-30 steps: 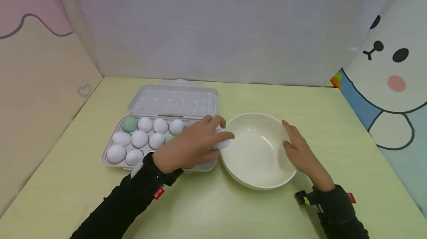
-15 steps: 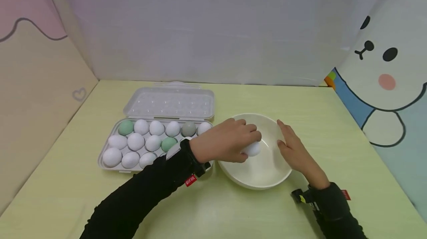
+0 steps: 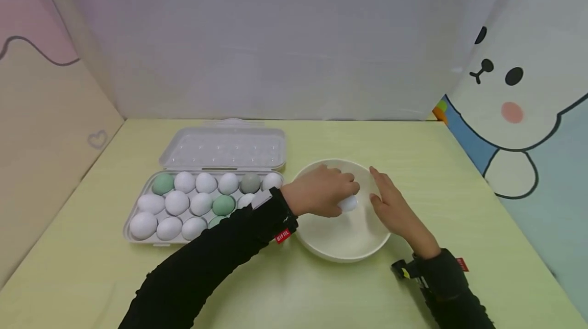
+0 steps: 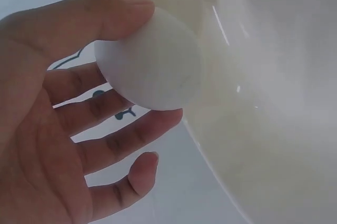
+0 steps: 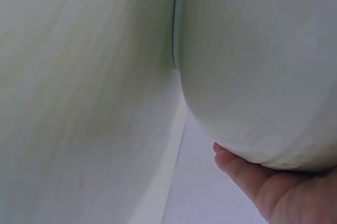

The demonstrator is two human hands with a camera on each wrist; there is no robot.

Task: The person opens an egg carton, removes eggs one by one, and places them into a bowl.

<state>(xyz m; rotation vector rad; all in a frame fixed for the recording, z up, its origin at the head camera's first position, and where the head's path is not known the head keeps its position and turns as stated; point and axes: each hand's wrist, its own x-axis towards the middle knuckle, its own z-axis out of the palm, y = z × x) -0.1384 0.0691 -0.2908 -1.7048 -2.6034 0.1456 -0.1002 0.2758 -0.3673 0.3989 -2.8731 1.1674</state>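
Observation:
In the head view, my left hand [image 3: 321,191] is over the inside of a wide cream bowl [image 3: 340,252]. Thumb and fingers grip a white egg [image 4: 158,66], whose rounded end faces the bowl in the left wrist view. The egg's other end is partly covered by the thumb. At the bowl's right side, my right hand [image 3: 395,209] holds the rim, thumb over the inner edge and fingers along the outer wall. From the right wrist view, those fingers [image 5: 247,174] lie against the bowl's smooth outside.
Left of the bowl lies an opened plastic egg box [image 3: 130,217] with several white and green eggs, its clear lid [image 3: 222,148] folded back. My left forearm covers the box's front right corner. Printed walls enclose the pale yellow table [image 3: 69,278].
My left hand has carried the white egg rightward from beside the egg box to over the bowl. My right hand has stayed at the bowl's rim while the head view shifted.

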